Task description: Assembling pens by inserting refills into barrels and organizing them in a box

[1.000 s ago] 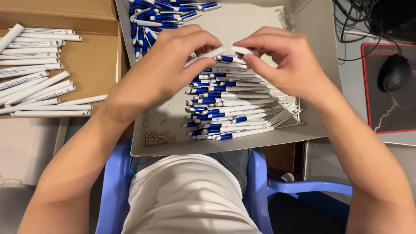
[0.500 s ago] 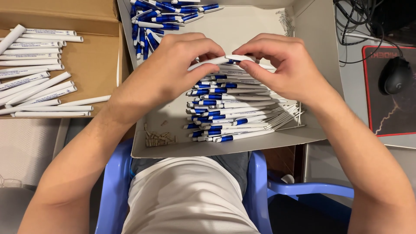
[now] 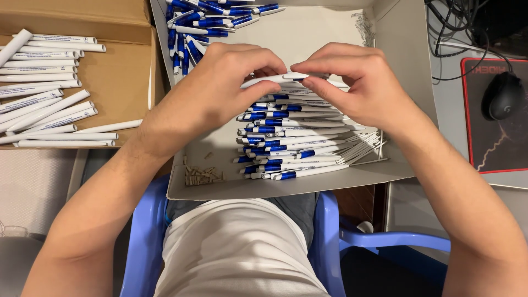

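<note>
Brown box (image 3: 118, 91): at 9 o'clock, holding rows of white pen barrels (image 3: 41, 91) laid side by side.
Left hand (image 3: 212, 96): above the white tray, thumb and fingertips pinched on the left end of a white pen (image 3: 283, 80).
White pen: level between both hands, just above the stack, near 12 o'clock of the tray's middle.
Right hand (image 3: 357, 85): fingers curled together, thumb and forefinger pinching the pen's right end.
White tray (image 3: 231, 190): on the lap; stack of blue-and-white pens (image 3: 291, 140) at centre, loose pens (image 3: 203, 19) at 11 o'clock, small springs (image 3: 201, 176) at 7 o'clock.
Mouse (image 3: 501, 96): at 3 o'clock on a dark pad (image 3: 495, 148).
Blue chair (image 3: 146, 236): at 6 o'clock.
</note>
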